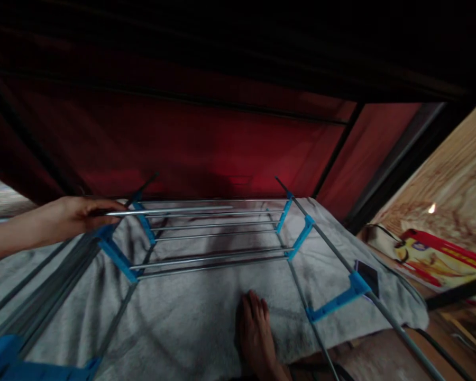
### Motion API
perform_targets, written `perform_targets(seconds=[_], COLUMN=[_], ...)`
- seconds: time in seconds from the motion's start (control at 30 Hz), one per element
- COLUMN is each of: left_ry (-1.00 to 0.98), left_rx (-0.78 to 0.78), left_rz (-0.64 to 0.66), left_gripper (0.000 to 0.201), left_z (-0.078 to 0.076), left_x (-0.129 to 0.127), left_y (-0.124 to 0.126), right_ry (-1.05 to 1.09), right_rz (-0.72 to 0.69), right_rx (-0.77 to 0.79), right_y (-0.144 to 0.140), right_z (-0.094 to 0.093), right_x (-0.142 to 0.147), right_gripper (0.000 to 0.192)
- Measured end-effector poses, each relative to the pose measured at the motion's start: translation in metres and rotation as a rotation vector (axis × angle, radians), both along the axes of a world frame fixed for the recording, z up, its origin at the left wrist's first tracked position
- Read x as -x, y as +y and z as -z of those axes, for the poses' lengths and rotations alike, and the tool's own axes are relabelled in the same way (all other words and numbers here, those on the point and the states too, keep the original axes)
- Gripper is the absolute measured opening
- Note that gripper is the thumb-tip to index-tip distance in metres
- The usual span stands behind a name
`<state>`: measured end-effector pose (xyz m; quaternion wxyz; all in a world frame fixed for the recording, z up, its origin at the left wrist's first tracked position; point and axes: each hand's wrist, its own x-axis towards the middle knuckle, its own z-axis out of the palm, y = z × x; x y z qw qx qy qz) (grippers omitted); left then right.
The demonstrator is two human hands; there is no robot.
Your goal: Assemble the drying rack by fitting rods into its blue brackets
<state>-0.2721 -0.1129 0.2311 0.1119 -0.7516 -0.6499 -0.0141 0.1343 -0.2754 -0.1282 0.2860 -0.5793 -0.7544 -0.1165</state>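
Observation:
My left hand point(77, 218) reaches in from the left and grips one end of a thin metal rod point(174, 211), which lies level across the far part of a rack frame. The frame is made of metal tubes joined by blue plastic connectors point(117, 255), with several parallel rods point(210, 257) spanning it. It stands on a grey cloth point(182, 317) spread on the floor. My bare foot point(256, 330) rests on the cloth near the frame's front. My right hand is out of view.
Dark red fabric panels point(206, 143) on a black frame rise behind the rack. A phone point(367, 275) lies on the cloth at right. A colourful printed bag point(432, 259) sits on the patterned floor at right, with a black cable point(384, 230) nearby.

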Motion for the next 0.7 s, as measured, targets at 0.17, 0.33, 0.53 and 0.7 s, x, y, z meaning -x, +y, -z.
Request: perform_targets(seconds=[0.17,0.33,0.53,0.7], left_ry=[0.089,0.115,0.012,-0.024], left_rx=[0.148,0.139,0.236,0.367], left_rz=[0.289,0.475,0.602,0.555], left_gripper=[0.045,0.040,0.044,0.046], left_z=[-0.005,0.015,0.055,0.107], left_x=[-0.097,-0.194,-0.246,-0.252], left_y=[-0.002,-0.012,-0.025,-0.046], right_ry=[0.025,0.025,0.049,0.092], right_rz=[0.017,0.023,0.005,0.003], right_rx=[0.039,0.106,0.135,0.071], right_y=[-0.001,-0.002,-0.005,-0.005], right_z=[0.001,0.004,0.000,-0.005], right_x=[0.001,-0.002,-0.004,-0.003], right_gripper=[0.058,0.055,0.057,0.054])
